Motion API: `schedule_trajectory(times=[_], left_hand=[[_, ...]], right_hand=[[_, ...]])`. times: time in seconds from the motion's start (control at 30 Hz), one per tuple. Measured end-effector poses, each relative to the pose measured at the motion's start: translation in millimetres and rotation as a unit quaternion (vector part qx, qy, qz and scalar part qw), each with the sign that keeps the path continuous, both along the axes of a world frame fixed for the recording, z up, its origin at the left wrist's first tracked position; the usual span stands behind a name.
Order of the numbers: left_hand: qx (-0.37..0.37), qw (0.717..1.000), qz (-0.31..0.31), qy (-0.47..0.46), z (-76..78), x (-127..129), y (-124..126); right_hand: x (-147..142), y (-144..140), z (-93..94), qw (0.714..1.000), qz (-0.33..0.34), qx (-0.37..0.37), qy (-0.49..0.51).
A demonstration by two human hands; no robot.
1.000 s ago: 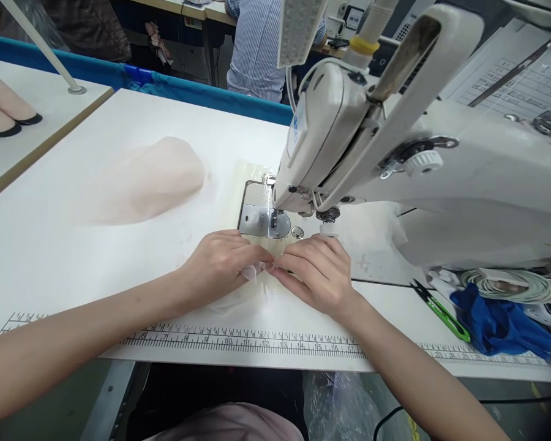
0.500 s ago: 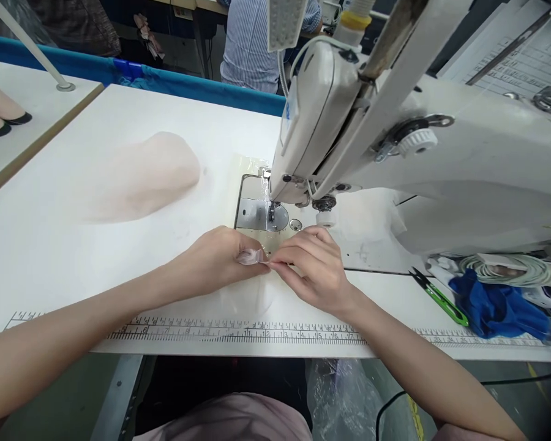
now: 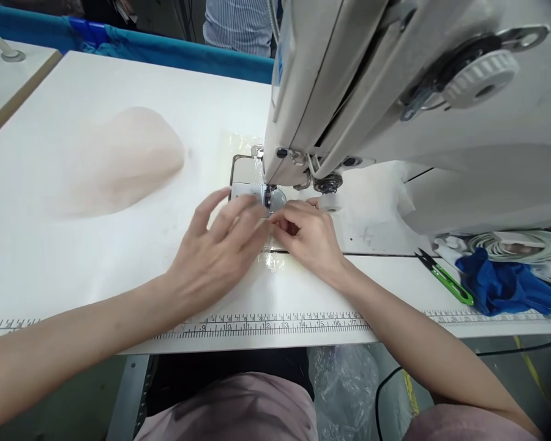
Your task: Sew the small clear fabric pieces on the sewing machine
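My left hand (image 3: 220, 248) lies flat with fingers spread just in front of the metal needle plate (image 3: 250, 191) of the white sewing machine (image 3: 395, 104). My right hand (image 3: 305, 236) is beside it, fingertips pinched on a small sheer fabric piece (image 3: 275, 260) that shows faintly under both hands. The fingertips of the two hands meet close to the presser foot (image 3: 269, 199). Most of the fabric is hidden by the hands.
A pile of pale pink sheer fabric (image 3: 119, 159) lies at the left of the white table (image 3: 73, 245). Green-handled thread snips (image 3: 445, 278), blue cloth (image 3: 500, 288) and coiled tape (image 3: 518, 245) sit at the right. A printed ruler (image 3: 280, 321) runs along the front edge. A person in a striped shirt (image 3: 239, 24) sits beyond.
Both hands have moved forward with the fabric toward the presser foot. My left hand went from a pinch to flat, spread fingers. The camera has moved closer to the machine.
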State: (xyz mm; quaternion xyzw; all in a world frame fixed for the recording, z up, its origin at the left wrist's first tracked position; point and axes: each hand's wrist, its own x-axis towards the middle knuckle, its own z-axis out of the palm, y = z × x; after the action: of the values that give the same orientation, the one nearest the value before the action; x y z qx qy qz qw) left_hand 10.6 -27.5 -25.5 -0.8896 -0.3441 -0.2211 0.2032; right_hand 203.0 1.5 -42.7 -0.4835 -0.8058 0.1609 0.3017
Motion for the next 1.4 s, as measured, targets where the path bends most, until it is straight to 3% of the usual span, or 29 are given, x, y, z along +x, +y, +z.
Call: schedule_trajectory(times=[0.13,0.23,0.37,0.5,0.67,1.13,1.4], left_hand=[[-0.015,0.995,-0.044,0.086,-2.6,4,-11],[-0.040,0.995,-0.046,0.080,-5.1,4,-11],[-0.052,0.995,-0.060,0.061,-9.7,1,2],[-0.065,0.994,-0.075,0.045,-13.7,-4,13],[-0.085,0.993,-0.067,0.038,-15.9,-4,14],[-0.170,0.984,-0.053,-0.008,-19.9,-5,25],[-0.145,0.988,-0.059,0.001,-18.6,-4,26]], right_hand=[[3,5,-0.7,0.999,-0.011,-0.030,0.010],[8,7,-1.8,1.000,-0.022,-0.014,0.004],[14,1,-2.3,0.995,0.016,0.088,-0.047],[16,-8,-1.7,0.968,0.041,0.183,-0.164],[16,-12,-0.7,0.940,0.035,0.245,-0.237],[15,-9,0.2,0.936,0.029,0.229,-0.266],[14,-8,0.4,0.935,0.023,0.238,-0.261]])
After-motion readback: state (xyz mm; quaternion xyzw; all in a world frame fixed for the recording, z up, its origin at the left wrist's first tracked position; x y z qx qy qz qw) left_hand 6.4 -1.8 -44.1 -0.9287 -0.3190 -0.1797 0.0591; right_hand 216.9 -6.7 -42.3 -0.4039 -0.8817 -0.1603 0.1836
